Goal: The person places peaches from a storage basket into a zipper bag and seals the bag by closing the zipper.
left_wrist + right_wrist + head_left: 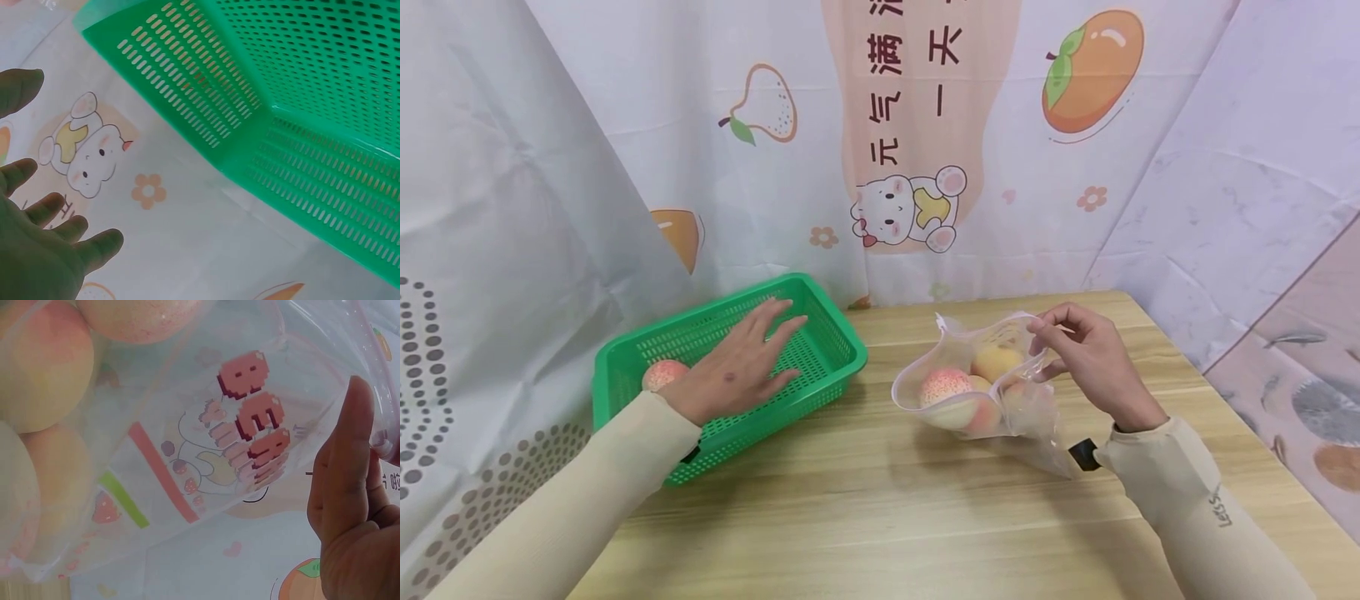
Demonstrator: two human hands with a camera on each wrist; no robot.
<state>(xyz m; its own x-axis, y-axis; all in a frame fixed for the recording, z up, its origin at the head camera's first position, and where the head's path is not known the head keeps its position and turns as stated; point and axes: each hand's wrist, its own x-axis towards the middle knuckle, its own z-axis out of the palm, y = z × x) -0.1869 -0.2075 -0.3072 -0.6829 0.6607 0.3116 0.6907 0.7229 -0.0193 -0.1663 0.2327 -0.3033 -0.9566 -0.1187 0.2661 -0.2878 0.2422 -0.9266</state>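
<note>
My left hand (741, 358) hovers over the green plastic basket (831, 385) with its fingers spread and nothing held. One speckled pink peach (664, 373) lies at the basket's left end, partly behind that wrist. In the left wrist view, the fingers (100, 249) are apart from the basket's perforated wall (244, 144). A clear zip bag (1037, 417) stands with its mouth spread, while my right hand (1093, 358) pinches the right side of its rim. Inside the bag are several peaches, among them a red-speckled peach (946, 387) and a yellow peach (997, 362).
Basket and bag both rest on a wooden table (850, 517), the basket on the left. Behind them hangs a white printed curtain (790, 192) with fruit and a cartoon bear. The table's right edge runs diagonally beyond my right arm.
</note>
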